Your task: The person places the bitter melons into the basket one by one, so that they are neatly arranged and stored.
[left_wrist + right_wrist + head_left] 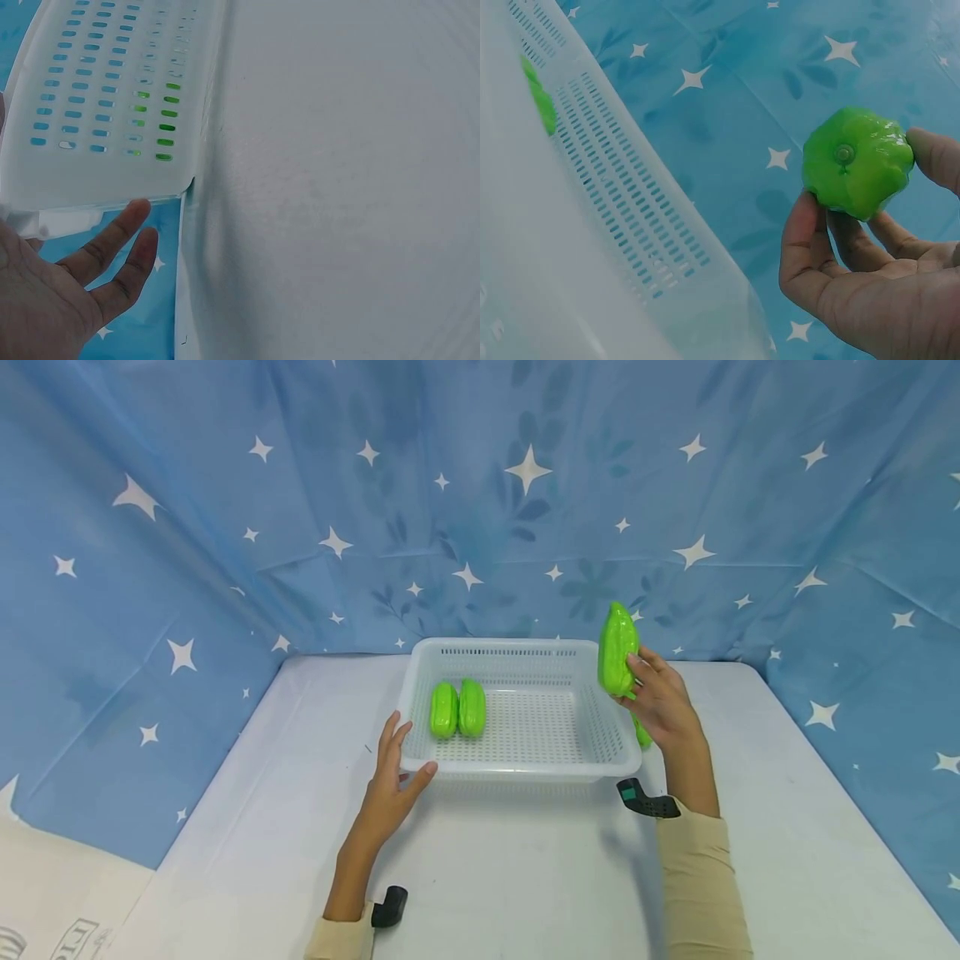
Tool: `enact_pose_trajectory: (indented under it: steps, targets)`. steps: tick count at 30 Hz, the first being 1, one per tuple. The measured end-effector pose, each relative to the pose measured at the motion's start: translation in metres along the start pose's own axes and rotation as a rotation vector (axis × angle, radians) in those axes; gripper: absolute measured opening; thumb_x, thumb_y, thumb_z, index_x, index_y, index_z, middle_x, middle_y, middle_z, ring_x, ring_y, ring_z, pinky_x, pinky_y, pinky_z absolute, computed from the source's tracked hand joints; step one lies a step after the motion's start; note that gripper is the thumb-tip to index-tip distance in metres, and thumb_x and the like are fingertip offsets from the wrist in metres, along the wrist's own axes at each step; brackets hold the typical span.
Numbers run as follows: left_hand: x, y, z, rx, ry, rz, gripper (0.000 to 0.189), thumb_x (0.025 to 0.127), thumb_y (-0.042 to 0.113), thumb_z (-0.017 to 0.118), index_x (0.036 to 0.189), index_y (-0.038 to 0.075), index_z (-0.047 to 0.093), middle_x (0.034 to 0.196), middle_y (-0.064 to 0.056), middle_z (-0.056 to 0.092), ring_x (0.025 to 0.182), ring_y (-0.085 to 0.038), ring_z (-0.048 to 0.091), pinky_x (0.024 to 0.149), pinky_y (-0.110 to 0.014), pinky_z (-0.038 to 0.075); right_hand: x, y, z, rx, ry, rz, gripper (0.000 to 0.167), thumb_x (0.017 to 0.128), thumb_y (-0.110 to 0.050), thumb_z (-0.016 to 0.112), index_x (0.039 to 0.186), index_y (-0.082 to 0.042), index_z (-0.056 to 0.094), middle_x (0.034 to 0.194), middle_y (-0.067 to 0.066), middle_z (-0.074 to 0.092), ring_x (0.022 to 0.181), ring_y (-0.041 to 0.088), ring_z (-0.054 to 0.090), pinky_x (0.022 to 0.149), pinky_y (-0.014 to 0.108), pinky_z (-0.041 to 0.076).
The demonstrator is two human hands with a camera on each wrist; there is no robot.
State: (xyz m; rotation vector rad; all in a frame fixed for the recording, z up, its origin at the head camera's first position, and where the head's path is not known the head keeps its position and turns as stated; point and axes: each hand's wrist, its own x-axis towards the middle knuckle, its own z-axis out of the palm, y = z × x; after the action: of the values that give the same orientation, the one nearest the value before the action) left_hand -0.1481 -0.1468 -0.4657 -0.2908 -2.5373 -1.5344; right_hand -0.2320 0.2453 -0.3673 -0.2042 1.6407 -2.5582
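My right hand (660, 697) pinches a glossy bright green, ribbed, gourd-like piece (617, 652) between thumb and fingers, raised above the right end of a white plastic basket (517, 769). In the right wrist view its round end, with a small stem nub, faces the camera. Inside the basket, at the left, two similar green pieces (457, 710) lie side by side. My left hand (386, 797) rests at the basket's front left corner, thumb at the front rim and other fingers extended along the left side.
Another green piece (642, 732) lies on the white tabletop (510, 868) just right of the basket, partly hidden by my right hand. A blue curtain with white stars (480, 510) hangs behind and at both sides. Black wrist devices (647, 800) sit on both forearms.
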Motion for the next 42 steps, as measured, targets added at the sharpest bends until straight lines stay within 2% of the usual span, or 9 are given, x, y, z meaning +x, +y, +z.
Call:
enact_pose_trajectory:
  steps: [6, 13, 22, 29, 35, 42]
  targets:
    - [-0.001, 0.000, 0.000, -0.006, 0.001, -0.003, 0.077, 0.095, 0.041, 0.061, 0.156, 0.020, 0.019, 0.165, 0.010, -0.004, 0.140, -0.038, 0.038, 0.100, -0.052, 0.049, 0.007, -0.002, 0.010, -0.041, 0.023, 0.075, 0.045, 0.101, -0.019, 0.052, 0.141, -0.013, 0.031, 0.121, 0.000, 0.050, 0.099, 0.012, 0.058, 0.081, 0.030, 0.048]
    - [-0.004, 0.000, 0.001, -0.022, 0.004, -0.019, 0.077, 0.095, 0.043, 0.061, 0.155, 0.022, 0.019, 0.165, 0.009, -0.004, 0.144, -0.037, 0.033, 0.102, -0.052, 0.047, 0.018, 0.001, 0.022, -0.111, 0.033, 0.180, 0.066, 0.100, -0.027, 0.055, 0.152, -0.009, 0.018, 0.124, -0.001, 0.047, 0.105, 0.013, 0.059, 0.086, 0.031, 0.050]
    - [-0.005, -0.003, 0.003, -0.026, 0.008, -0.016, 0.077, 0.095, 0.044, 0.061, 0.155, 0.022, 0.020, 0.165, 0.008, -0.002, 0.143, -0.033, 0.036, 0.101, -0.051, 0.049, 0.031, 0.010, 0.040, -0.140, -0.006, 0.240, 0.065, 0.099, -0.028, 0.058, 0.150, -0.010, 0.021, 0.125, 0.000, 0.047, 0.106, 0.014, 0.059, 0.087, 0.035, 0.052]
    - [-0.006, -0.001, 0.001, -0.020, 0.008, -0.028, 0.077, 0.094, 0.044, 0.061, 0.155, 0.023, 0.019, 0.165, 0.011, -0.004, 0.144, -0.034, 0.033, 0.102, -0.054, 0.047, 0.041, 0.017, 0.051, -0.117, -0.016, 0.284, 0.051, 0.098, -0.027, 0.059, 0.140, -0.015, 0.032, 0.124, 0.001, 0.048, 0.107, 0.018, 0.058, 0.089, 0.036, 0.051]
    - [-0.005, 0.002, 0.000, -0.035, -0.002, -0.030, 0.077, 0.095, 0.043, 0.061, 0.156, 0.022, 0.018, 0.164, 0.013, -0.005, 0.146, -0.035, 0.030, 0.103, -0.054, 0.046, 0.051, 0.026, 0.056, -0.185, -0.045, 0.318, 0.065, 0.100, -0.029, 0.056, 0.151, -0.008, 0.022, 0.124, 0.003, 0.047, 0.105, 0.019, 0.058, 0.086, 0.035, 0.054]
    - [-0.003, 0.004, -0.001, -0.026, -0.003, -0.030, 0.078, 0.095, 0.044, 0.061, 0.156, 0.022, 0.019, 0.164, 0.013, -0.005, 0.145, -0.033, 0.031, 0.102, -0.053, 0.047, 0.059, 0.035, 0.064, -0.265, -0.067, 0.375, 0.067, 0.100, -0.029, 0.055, 0.153, -0.006, 0.021, 0.125, 0.004, 0.046, 0.104, 0.019, 0.057, 0.086, 0.036, 0.056]
